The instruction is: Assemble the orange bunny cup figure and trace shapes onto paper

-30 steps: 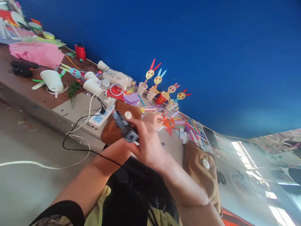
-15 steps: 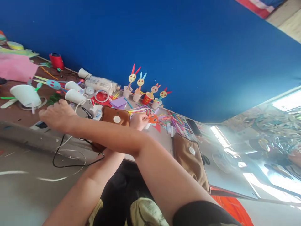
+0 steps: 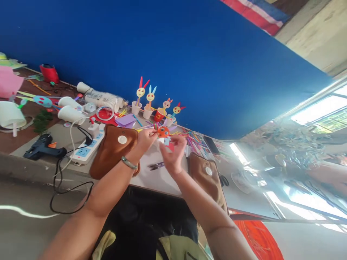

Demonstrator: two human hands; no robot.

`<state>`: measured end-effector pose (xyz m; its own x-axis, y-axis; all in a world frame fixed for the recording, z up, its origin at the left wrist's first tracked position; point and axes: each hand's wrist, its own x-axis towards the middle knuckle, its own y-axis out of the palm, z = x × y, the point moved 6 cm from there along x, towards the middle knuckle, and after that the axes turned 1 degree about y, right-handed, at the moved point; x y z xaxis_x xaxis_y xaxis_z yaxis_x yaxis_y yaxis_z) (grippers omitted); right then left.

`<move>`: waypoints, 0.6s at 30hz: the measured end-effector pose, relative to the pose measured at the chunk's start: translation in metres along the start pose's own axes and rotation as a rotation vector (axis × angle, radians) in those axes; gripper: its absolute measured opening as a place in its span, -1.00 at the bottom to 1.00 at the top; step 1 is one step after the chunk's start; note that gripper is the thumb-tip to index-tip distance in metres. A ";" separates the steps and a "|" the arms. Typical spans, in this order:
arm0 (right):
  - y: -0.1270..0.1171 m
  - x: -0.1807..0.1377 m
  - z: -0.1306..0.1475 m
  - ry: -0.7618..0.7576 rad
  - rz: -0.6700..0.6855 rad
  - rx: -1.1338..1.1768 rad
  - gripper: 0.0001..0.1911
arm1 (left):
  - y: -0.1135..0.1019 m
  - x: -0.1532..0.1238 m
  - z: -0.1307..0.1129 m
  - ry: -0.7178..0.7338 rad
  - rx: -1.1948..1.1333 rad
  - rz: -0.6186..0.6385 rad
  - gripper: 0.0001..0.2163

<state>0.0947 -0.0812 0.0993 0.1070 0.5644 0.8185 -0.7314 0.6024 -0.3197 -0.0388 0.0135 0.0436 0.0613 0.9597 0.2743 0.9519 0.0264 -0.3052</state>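
Note:
My left hand (image 3: 144, 138) is closed on an orange paper face on a stick (image 3: 163, 131), held over the table. My right hand (image 3: 172, 154) is raised just below and right of that face, its fingers pinched at the small white and red piece under it. A green bangle (image 3: 129, 163) sits on my left wrist. A black glue gun (image 3: 43, 148) lies on the table at the left, its cord trailing off the edge. Small scissors (image 3: 156, 166) lie on the table under my hands.
Two brown pouches (image 3: 112, 151) (image 3: 206, 177) lie either side of my hands. A white power strip (image 3: 86, 148) lies left. Several paper-cup rabbit figures (image 3: 148, 104) stand by the blue wall (image 3: 189, 54). White cups (image 3: 70, 113) and coloured sticks (image 3: 197, 141) litter the table.
My right hand has left the glue gun on the table at the left and come back to the orange face. My left hand stayed on the face. The view swung left.

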 end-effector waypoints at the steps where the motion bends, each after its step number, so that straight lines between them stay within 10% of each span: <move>1: -0.011 0.003 -0.027 0.153 -0.031 -0.026 -0.57 | 0.002 0.000 -0.001 0.004 -0.008 -0.016 -0.75; 6: -0.020 0.019 -0.090 0.495 0.144 0.009 -0.57 | 0.018 -0.002 -0.013 0.058 0.011 0.006 -0.73; 18: -0.028 0.053 -0.105 0.524 0.208 0.346 -0.70 | 0.026 0.022 -0.028 -0.008 0.147 0.293 -0.76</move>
<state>0.1918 -0.0092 0.1019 0.1898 0.9021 0.3875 -0.9371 0.2842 -0.2026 -0.0038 0.0271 0.0671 0.3237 0.9344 0.1487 0.8406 -0.2119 -0.4985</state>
